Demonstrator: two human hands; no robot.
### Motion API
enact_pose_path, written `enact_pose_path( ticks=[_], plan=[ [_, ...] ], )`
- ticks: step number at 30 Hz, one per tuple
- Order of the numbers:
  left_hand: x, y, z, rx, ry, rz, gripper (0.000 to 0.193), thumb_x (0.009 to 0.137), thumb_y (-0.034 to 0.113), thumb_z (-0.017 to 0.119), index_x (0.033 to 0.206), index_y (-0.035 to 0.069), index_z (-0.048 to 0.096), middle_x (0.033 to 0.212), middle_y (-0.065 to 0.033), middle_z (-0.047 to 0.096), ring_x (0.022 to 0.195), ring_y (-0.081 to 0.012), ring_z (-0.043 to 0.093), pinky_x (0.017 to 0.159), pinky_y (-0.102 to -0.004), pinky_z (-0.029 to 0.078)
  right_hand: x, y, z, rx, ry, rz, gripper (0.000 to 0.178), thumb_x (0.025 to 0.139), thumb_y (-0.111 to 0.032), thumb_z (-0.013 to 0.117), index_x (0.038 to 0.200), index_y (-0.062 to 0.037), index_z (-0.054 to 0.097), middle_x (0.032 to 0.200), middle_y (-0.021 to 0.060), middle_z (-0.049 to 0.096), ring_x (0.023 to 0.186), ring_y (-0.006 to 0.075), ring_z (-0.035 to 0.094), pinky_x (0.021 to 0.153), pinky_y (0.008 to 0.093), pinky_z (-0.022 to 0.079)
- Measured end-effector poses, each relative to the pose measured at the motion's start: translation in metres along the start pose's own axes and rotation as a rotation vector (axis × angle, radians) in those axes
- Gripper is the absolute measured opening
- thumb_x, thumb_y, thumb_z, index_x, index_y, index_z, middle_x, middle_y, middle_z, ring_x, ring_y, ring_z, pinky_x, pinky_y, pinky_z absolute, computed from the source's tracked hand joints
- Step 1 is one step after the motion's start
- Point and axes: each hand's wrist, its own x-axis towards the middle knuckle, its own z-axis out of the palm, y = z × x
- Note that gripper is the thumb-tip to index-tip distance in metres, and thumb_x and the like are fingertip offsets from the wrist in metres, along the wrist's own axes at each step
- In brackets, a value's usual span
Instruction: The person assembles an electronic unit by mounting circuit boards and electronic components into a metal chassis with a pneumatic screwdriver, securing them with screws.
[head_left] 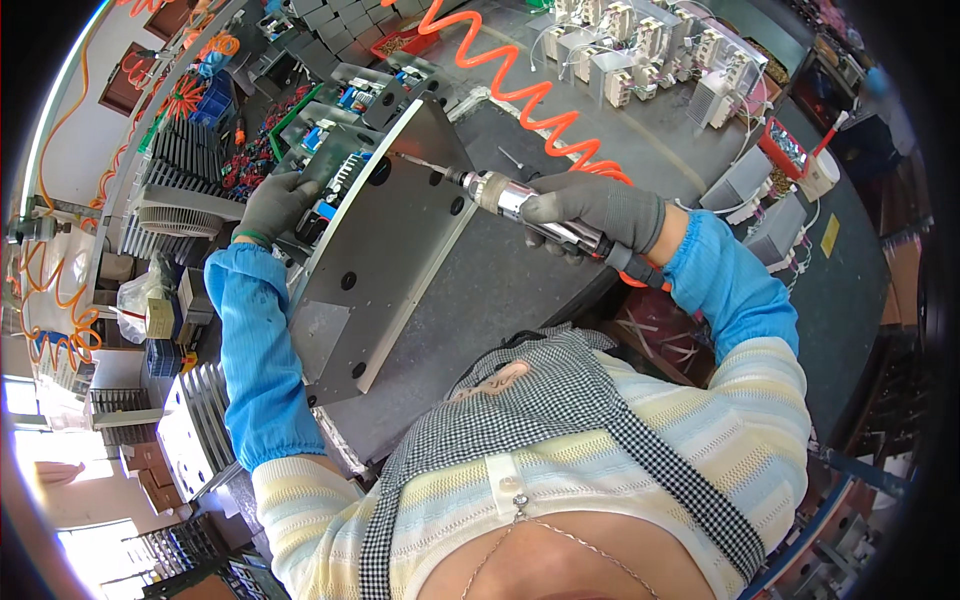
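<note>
Crosswise, the gloved right hand (595, 210) grips a shiny, rounded screwdriver (508, 198), bit (425, 163) pointing left; the left hand (275, 207) clasps a flat metal panel (400, 245), its length slanting up rightward.

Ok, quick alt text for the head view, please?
A gloved right hand points a silver power screwdriver at the upper end of a tilted metal panel. The gloved left hand is beside components on its far side. Below is a dark workbench; beyond, an orange coiled hose.
</note>
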Motion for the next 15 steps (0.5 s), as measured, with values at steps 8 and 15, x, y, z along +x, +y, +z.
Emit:
enact_pose_path(
  ticks=[8,15],
  plan=[
    [-0.010,-0.031,-0.022,-1.433,0.220,0.208,0.047,0.091,0.005,0.057,0.136,-0.008,0.052,0.114,-0.0110,0.064,0.100,-0.0203,0.061,0.090,-0.0321,0.050,-0.031,0.001,0.012,0.025,-0.132,0.079,0.068,0.082,-0.039,0.074,0.136,-0.0035,0.053,0.103,0.0085,0.068,0.074,0.0105,0.066,0.059,0.0239,0.054],
    [-0.036,0.036,-0.017,-1.579,0.013,-0.005,0.036,0.100,0.000,0.048,0.135,-0.005,0.049,0.119,-0.0149,0.063,0.101,-0.0208,0.066,0.089,-0.0262,0.058,-0.002,-0.022,0.054,0.095,-0.249,-0.119,0.051,0.090,-0.032,0.069,0.129,-0.0031,0.054,0.098,0.0045,0.063,0.074,0.0076,0.061,0.060,0.0248,0.052]
  ],
)
